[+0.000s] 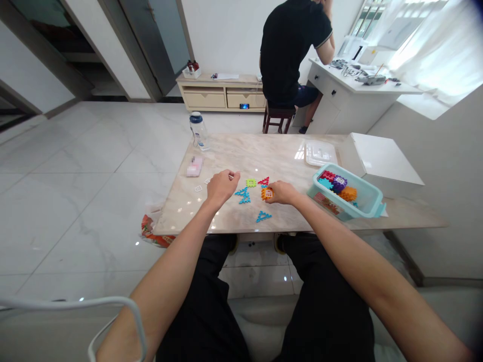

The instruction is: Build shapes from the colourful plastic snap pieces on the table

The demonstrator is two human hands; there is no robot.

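Observation:
My right hand [284, 192] grips an orange building piece [267, 194] with a white window-like grid on its face. My left hand [222, 188] is closed with its fingertips pressed together; what they hold, if anything, is too small to name. Between the hands lie a lime-green square piece [251, 183], a red triangular piece [264, 181] and blue triangular pieces [244, 196]. Nearer the front edge sits another blue triangle [263, 216]. Small white grid pieces [198, 189] rest to the left of my left hand.
On the right, a teal tub [362, 211] holds several coloured pieces. Behind it are a clear plastic lid [320, 153] and a white box [392, 158]. A water bottle [199, 133] and a pink packet [194, 166] stand at left. A seated person [289, 45] faces a white desk.

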